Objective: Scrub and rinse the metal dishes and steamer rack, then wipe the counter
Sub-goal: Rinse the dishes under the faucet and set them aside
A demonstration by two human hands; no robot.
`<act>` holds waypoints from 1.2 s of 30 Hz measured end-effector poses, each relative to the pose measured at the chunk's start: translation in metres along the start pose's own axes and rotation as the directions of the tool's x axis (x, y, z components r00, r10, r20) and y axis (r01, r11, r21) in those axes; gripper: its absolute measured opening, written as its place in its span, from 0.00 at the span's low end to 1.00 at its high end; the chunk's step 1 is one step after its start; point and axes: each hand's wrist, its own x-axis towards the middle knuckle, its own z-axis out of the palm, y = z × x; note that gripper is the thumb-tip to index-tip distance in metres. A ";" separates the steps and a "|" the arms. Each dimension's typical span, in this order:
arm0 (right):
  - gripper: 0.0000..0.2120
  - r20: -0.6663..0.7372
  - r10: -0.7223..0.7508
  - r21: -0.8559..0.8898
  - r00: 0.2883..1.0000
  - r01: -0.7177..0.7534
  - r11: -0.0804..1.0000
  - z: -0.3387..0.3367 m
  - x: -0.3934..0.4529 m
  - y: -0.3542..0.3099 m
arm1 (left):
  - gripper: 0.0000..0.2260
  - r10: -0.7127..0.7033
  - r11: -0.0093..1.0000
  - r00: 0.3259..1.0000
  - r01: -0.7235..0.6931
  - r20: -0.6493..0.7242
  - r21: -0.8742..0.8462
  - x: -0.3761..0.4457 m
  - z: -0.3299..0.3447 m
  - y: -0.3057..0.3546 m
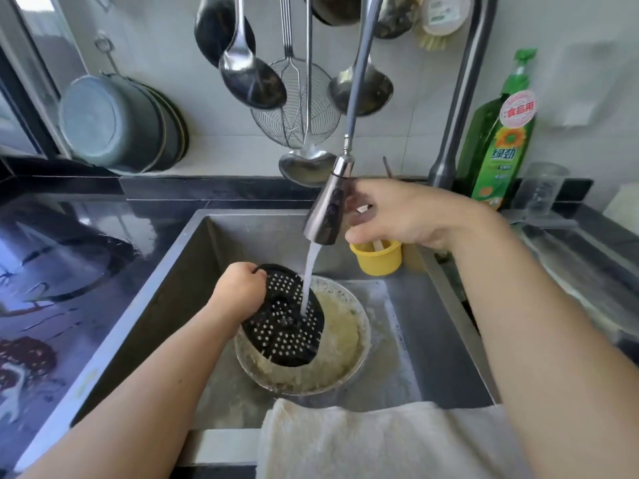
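Note:
My left hand [238,288] grips the rim of a dark perforated steamer rack [285,323], held tilted over a metal dish [349,350] full of foamy, yellowish water on the sink floor. My right hand [408,216] holds the pull-out faucet spray head [328,209] between thumb and fingers. A stream of water [309,271] runs from the head onto the rack.
The steel sink [173,271] is set in a dark glossy counter [62,271]. A pale cloth [363,440] hangs over the sink's front edge. A yellow cup [377,261] sits at the back. A green detergent bottle [501,140] and a glass [541,191] stand at right. Ladles, a strainer and basins hang on the wall.

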 end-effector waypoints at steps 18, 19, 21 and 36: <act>0.27 -0.104 0.013 -0.963 0.995 -0.104 0.250 -0.068 0.024 0.042 | 0.06 -0.173 0.908 0.904 0.300 0.391 -0.292 -0.009 -0.011 0.002; 0.27 -0.104 -0.016 -0.954 0.994 -0.095 0.283 -0.069 0.005 0.043 | 0.06 -0.150 0.889 0.889 0.312 0.433 -0.334 -0.011 -0.013 0.005; 0.26 -0.122 -0.026 -0.946 0.992 -0.109 0.304 -0.075 -0.040 0.044 | 0.05 -0.114 0.915 0.912 0.251 0.394 -0.316 -0.022 -0.011 0.015; 0.48 -0.383 0.213 -0.702 0.899 -0.433 0.566 -0.020 -0.231 0.112 | 0.07 0.046 0.996 0.998 -0.049 -0.038 -0.077 -0.116 0.003 0.135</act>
